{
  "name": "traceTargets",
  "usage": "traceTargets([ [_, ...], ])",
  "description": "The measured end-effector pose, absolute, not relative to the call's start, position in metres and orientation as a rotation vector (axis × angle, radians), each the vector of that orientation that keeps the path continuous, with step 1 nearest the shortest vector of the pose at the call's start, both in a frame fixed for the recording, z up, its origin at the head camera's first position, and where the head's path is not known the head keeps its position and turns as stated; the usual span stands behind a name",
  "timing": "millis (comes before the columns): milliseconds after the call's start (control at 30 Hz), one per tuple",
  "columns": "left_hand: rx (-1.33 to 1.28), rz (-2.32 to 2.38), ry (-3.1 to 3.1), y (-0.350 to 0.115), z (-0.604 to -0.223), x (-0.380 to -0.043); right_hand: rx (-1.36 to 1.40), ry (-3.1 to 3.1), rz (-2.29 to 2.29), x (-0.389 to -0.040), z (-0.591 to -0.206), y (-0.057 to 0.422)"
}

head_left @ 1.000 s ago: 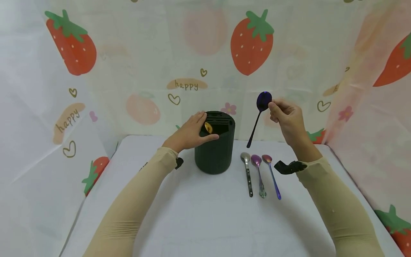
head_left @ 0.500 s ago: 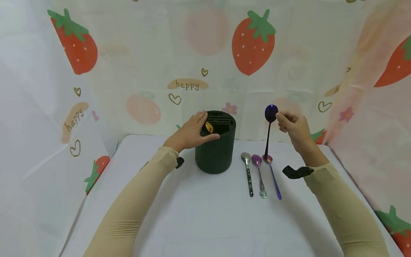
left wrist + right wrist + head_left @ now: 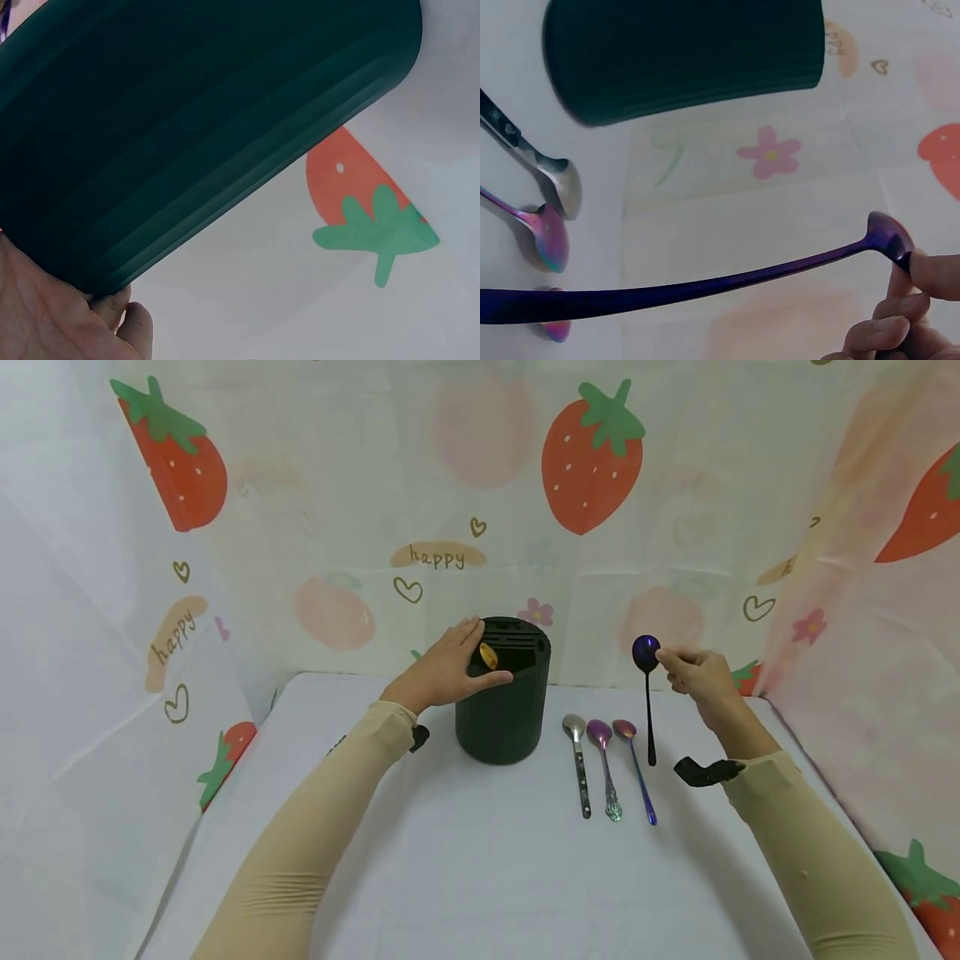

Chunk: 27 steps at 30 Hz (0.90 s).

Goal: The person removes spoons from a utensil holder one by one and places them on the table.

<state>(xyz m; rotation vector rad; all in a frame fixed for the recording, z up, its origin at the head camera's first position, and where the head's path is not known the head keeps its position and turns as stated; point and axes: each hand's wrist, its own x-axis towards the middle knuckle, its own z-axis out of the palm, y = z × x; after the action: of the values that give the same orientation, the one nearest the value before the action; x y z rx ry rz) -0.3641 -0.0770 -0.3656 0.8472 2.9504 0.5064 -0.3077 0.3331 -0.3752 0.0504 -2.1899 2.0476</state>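
Observation:
A dark green utensil holder stands upright on the table, a gold spoon showing in its opening. My left hand holds the holder at its upper left side, thumb across the front of the rim and fingers toward the back. In the left wrist view the holder's wall fills the upper part. My right hand pinches a dark blue-purple spoon by its bowl, with the handle hanging down. To its left lie a silver spoon with a dark handle, a purple spoon and a reddish-bowled spoon with a blue handle.
The table has a white cover. Close behind it hangs a curtain printed with strawberries, and more of it closes in the left and right sides.
My right hand has come down and to the right with the dark spoon, whose handle has swung to near vertical. My left hand has stayed on the holder.

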Motion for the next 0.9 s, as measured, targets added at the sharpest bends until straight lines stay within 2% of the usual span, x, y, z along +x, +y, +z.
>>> traceTargets([
  [533,0.835,0.497,2.955,-0.075,-0.364,-0.362,-0.323,-2.534,1.919,-0.314,-0.403,0.357],
  [900,0.839,0.496,2.953,-0.075,-0.363,-0.362,-0.437,-2.555,1.937,-0.318,-0.428,0.371],
])
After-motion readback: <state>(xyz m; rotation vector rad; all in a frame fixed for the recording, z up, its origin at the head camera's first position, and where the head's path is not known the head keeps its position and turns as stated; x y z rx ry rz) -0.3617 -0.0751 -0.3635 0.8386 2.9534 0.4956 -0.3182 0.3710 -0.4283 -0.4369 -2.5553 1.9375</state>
